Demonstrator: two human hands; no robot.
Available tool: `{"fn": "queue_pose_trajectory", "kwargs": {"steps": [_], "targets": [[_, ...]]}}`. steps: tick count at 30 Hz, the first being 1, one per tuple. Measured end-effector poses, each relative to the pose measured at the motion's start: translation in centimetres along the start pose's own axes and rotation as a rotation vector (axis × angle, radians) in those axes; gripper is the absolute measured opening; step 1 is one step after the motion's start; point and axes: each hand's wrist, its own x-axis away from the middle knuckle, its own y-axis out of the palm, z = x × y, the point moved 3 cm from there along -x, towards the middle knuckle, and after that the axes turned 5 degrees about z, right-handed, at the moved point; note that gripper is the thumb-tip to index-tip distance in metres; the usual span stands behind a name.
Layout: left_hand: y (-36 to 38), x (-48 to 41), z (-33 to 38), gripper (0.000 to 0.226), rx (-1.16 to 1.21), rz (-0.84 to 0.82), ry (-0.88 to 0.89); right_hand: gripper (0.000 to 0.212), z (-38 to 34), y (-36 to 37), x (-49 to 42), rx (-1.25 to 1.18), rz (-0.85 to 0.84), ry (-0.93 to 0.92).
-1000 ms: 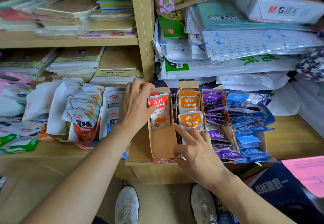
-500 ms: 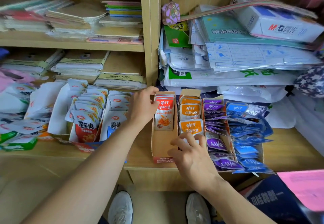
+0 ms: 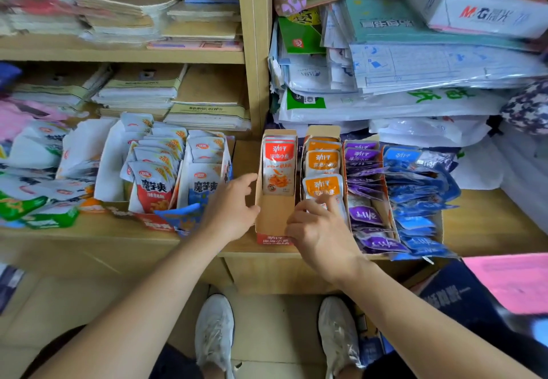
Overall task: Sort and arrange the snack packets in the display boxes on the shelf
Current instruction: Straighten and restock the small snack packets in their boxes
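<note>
A narrow cardboard display box [image 3: 274,212] on the shelf holds red snack packets [image 3: 278,168] upright at its back. My left hand [image 3: 231,209] rests beside this box, fingers relaxed, thumb against its left wall. In the neighbouring box stand orange packets [image 3: 323,184]. My right hand [image 3: 320,227] curls its fingers on the front orange packet's lower edge and hides the front of that box. Purple packets [image 3: 364,215] and blue packets [image 3: 415,200] fill the boxes to the right, lying loosely.
White packets [image 3: 151,189] stand in boxes at the left, with loose green and white bags [image 3: 38,209] beyond them. Stacked paper and plastic sleeves [image 3: 385,67] tower behind the boxes. A pink sheet [image 3: 510,280] lies low right. My shoes [image 3: 213,328] are below the shelf edge [image 3: 89,233].
My left hand let go of the red packet, now standing at the box's back, and dropped to the box's left wall. My right hand's fingers curled at the front orange packet.
</note>
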Motion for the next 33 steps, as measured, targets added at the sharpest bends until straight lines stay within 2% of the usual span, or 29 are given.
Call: {"fn": "queue_pose_trajectory", "kwargs": {"steps": [11,14,16,18,21,24,26,28,30,33], "targets": [[0.8,1.1,0.0,0.064,-0.054,0.075,0.002,0.015,0.5,1.3,-0.4,-0.069,0.037,0.010],[0.1,1.1,0.3,0.073,-0.065,0.027,-0.030,0.029,0.6,0.1,-0.4,-0.160,0.031,0.030],[-0.7,1.6,0.8,0.077,-0.166,0.020,-0.009,0.042,1.1,-1.8,-0.1,-0.232,0.038,0.094],[-1.6,2.6,1.6,0.074,-0.240,0.080,0.054,0.045,2.2,-3.9,0.6,-0.295,0.082,0.193],[-1.8,4.6,3.6,0.060,-0.090,0.189,0.222,0.035,4.8,-6.4,2.5,-0.415,0.096,0.351],[0.0,6.6,5.8,0.047,0.003,0.107,0.389,0.030,7.2,-7.9,3.9,-0.519,0.090,0.527],[1.9,7.5,6.9,0.048,-0.068,0.031,0.505,0.028,8.4,-7.9,4.2,-0.527,0.109,0.603],[3.6,7.5,7.4,0.050,-0.165,0.037,0.595,0.029,8.9,-7.5,3.5,-0.508,0.127,0.605],[4.7,7.0,7.2,0.048,-0.207,0.032,0.605,0.038,8.9,-6.4,2.3,-0.448,0.110,0.542],[5.5,6.3,6.4,0.029,-0.196,-0.004,0.601,0.054,8.6,-4.4,0.6,-0.280,0.057,0.437]]}}
